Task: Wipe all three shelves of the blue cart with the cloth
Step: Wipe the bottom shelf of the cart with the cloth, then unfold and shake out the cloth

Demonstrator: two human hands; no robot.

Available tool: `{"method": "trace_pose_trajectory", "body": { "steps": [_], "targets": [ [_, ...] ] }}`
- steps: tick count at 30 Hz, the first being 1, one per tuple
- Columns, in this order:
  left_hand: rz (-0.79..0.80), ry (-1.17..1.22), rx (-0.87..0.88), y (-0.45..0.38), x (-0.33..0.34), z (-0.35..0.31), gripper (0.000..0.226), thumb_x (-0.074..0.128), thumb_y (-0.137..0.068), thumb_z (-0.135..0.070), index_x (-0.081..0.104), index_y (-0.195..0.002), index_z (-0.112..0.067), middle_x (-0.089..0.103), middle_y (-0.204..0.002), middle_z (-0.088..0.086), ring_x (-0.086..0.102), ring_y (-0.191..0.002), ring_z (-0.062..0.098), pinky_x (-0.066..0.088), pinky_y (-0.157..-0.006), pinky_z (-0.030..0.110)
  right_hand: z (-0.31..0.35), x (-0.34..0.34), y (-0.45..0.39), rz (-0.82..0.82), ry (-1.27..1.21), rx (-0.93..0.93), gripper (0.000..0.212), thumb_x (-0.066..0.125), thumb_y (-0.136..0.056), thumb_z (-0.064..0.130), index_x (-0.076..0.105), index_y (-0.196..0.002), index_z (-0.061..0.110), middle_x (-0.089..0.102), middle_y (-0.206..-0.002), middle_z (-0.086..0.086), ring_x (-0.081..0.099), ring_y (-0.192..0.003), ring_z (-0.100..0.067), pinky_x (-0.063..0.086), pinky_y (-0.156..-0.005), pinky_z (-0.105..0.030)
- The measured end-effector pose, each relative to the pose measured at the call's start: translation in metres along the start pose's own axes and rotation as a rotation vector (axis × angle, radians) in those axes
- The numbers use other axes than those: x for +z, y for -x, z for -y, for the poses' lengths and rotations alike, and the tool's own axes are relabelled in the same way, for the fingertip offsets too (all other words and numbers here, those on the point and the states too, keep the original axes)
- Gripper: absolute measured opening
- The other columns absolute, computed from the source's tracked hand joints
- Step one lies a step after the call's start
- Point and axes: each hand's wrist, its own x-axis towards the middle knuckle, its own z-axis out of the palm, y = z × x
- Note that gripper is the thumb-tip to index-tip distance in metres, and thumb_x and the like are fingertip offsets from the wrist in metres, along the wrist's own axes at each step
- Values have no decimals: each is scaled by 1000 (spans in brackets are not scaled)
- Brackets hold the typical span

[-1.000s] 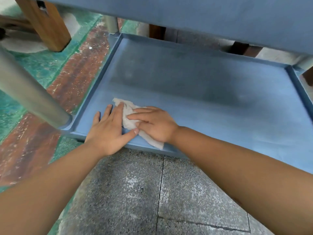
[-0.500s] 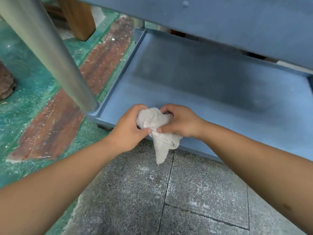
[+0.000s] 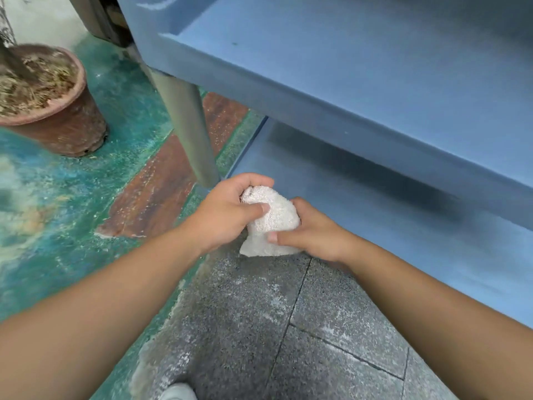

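Observation:
The white terry cloth [image 3: 272, 223] is bunched up and held in the air between both hands, just off the front left corner of the blue cart's bottom shelf [image 3: 375, 209]. My left hand [image 3: 227, 215] grips its top with fingers curled round it. My right hand [image 3: 308, 235] pinches its lower right side. Above the bottom shelf is the middle shelf [image 3: 360, 70], seen from above, and a strip of a higher blue surface [image 3: 150, 13] shows at the top edge. The cloth's lower tip hangs free over the floor.
A grey metal cart post [image 3: 187, 128] rises just left of my hands. A brown clay pot [image 3: 52, 102] with dry soil stands on the green painted floor at left. Grey speckled tiles [image 3: 259, 327] lie below my arms, and a white shoe tip [image 3: 177, 392] shows at the bottom.
Both hands lifted the cloth off the bottom shelf and bunched it up between them. The view rose and turned left, so the middle shelf and the pot now show.

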Motion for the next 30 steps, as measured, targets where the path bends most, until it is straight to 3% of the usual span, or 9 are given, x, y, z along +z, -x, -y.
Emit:
{"method": "trace_pose_trajectory", "body": {
  "steps": [3,5,9,12,14,18,25,28,30],
  "targets": [
    [-8,-42,23,40,0,-48,44,63,-87,8,59,-108,-31,61,-108,-4,58,-89,3,44,-80,15,36,19,42,-5,-279,72,34,68,-90,20,49,-117,12,66,-113,-9,67,-98,-21,53,-84,-38],
    [-25,-49,-7,66,-1,-81,50,61,-89,6,57,-110,-39,62,-105,2,54,-85,15,43,-70,16,64,29,73,-58,-360,66,37,72,-81,22,50,-109,12,66,-100,-7,65,-88,-21,51,-77,-40],
    [-11,-237,9,114,-14,-151,61,65,-87,-3,52,-109,-58,61,-123,-10,57,-101,1,40,-86,8,123,37,131,-323,107,-24,47,83,-71,27,49,-101,38,52,-78,19,50,-66,3,39,-61,-14],
    [28,-389,42,149,-23,-206,51,71,-84,-7,59,-117,-43,60,-123,-12,53,-115,0,39,-101,21,174,36,174,-405,428,-68,60,85,-70,30,55,-122,33,48,-83,25,50,-77,0,33,-67,-2],
    [33,-432,50,173,-27,-247,47,71,-84,-9,60,-123,-33,60,-123,-11,52,-113,2,38,-100,20,211,32,204,-366,475,-73,42,85,-71,30,66,-109,28,53,-84,26,52,-81,-3,31,-70,1],
    [-25,-463,53,208,-39,-346,41,71,-83,-7,62,-121,-19,62,-120,-6,54,-108,5,35,-91,9,301,20,266,-288,418,-47,29,80,-76,25,53,-71,33,55,-62,23,49,-61,0,34,-56,-14],
    [-60,-626,297,259,-58,-501,24,69,-79,5,72,-96,-12,56,-95,-3,47,-82,3,37,-78,17,442,8,364,-380,584,-227,21,70,-84,20,50,-76,21,55,-69,-1,55,-72,-31,41,-63,-40],
    [-93,-642,341,275,-69,-555,18,68,-82,0,67,-92,-16,58,-106,-1,53,-92,10,37,-82,21,492,-4,398,-414,487,-302,29,75,-81,28,47,-77,26,53,-63,7,51,-62,-22,42,-57,-37],
    [-99,-635,374,284,-76,-587,27,66,-84,-3,57,-88,-29,62,-80,-7,54,-72,2,36,-64,16,520,-11,415,-403,347,-333,31,80,-72,37,51,-77,26,53,-62,13,48,-58,-11,39,-55,-29]
  ]
}}
